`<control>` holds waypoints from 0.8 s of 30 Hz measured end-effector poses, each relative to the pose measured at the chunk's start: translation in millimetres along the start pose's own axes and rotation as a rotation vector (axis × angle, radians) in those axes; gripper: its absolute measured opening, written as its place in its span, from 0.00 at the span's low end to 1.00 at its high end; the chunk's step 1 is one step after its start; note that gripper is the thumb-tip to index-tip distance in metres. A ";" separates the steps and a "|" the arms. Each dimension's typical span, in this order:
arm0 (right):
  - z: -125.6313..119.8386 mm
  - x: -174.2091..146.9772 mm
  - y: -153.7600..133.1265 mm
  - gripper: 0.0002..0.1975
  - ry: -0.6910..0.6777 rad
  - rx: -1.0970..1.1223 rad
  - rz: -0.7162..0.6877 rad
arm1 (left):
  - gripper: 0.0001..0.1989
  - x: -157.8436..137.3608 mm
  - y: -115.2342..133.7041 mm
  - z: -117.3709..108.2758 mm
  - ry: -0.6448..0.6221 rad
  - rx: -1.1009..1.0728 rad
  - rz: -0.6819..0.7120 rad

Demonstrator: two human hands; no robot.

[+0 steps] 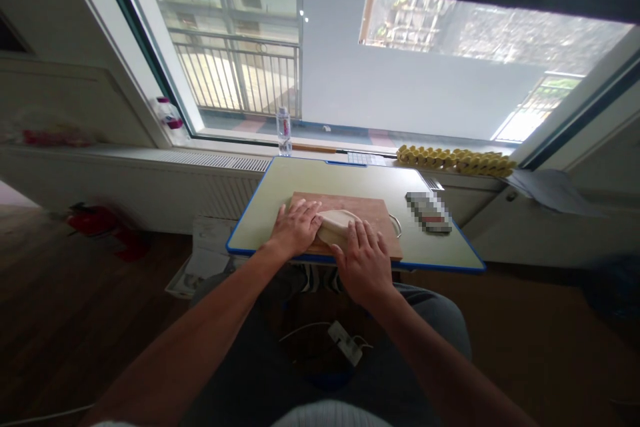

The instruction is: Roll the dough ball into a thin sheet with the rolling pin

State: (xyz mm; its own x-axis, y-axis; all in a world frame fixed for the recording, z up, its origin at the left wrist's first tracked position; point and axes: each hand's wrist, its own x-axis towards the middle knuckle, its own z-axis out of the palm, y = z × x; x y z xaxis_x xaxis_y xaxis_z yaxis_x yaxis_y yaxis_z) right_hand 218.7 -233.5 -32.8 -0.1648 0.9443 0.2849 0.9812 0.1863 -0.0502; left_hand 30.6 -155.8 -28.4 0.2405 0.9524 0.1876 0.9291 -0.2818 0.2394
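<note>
A flattened piece of pale dough lies on a wooden cutting board. My left hand rests at the dough's left edge, with the palm down and the fingers stretched forward. On the right side, my right hand lies with its extended fingers over the dough's edge. Parts of the dough beneath both hands are hidden. A metal handle sticks out from the board's right end. Under the board is a small pale table with a blue rim.
A pixelated flat object lies on the table's right side. Along the windowsill stand a clear bottle and yellow egg cartons. A power strip with cables sits below, between my legs. A red fire extinguisher is at left.
</note>
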 end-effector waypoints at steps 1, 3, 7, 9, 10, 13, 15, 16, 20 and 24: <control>0.2 -3.5 -1.6 0.36 0.002 0.004 -0.005 | 0.29 -2.8 -0.7 -1.2 -0.001 0.001 0.002; 1.7 -7.2 -3.4 0.37 0.012 0.010 -0.004 | 0.29 -4.9 -1.3 -3.2 -0.010 0.000 0.000; 7.6 -0.8 -0.1 0.39 0.026 0.002 0.013 | 0.29 4.6 -0.1 -1.2 -0.034 -0.012 -0.011; 10.0 7.1 3.9 0.40 0.024 -0.007 0.025 | 0.30 13.9 1.7 2.2 -0.053 -0.020 -0.017; 10.7 11.4 6.0 0.40 0.022 -0.010 0.034 | 0.30 18.8 3.0 3.7 -0.063 -0.022 -0.021; 8.5 23.7 12.0 0.40 0.001 -0.002 0.072 | 0.31 30.8 7.3 5.8 -0.085 -0.026 -0.033; 3.1 32.1 16.4 0.38 -0.044 0.011 0.093 | 0.30 34.9 9.6 4.8 -0.090 -0.025 -0.035; -0.5 36.8 19.1 0.36 -0.078 0.017 0.093 | 0.30 36.0 10.5 3.7 -0.089 -0.025 -0.032; -13.5 62.5 34.6 0.31 -0.186 0.043 0.065 | 0.29 41.8 13.5 -2.9 -0.083 -0.035 -0.020; -15.0 90.1 49.3 0.30 -0.235 0.090 0.139 | 0.30 66.0 18.4 -8.7 -0.023 -0.063 0.013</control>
State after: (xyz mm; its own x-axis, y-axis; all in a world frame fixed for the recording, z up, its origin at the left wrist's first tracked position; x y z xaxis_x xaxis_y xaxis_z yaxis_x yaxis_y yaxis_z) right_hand 253.7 -143.3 4.8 -0.0589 0.9975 0.0399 0.9848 0.0646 -0.1613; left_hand 61.1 -99.2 -3.3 0.2597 0.9507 0.1694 0.9063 -0.3005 0.2971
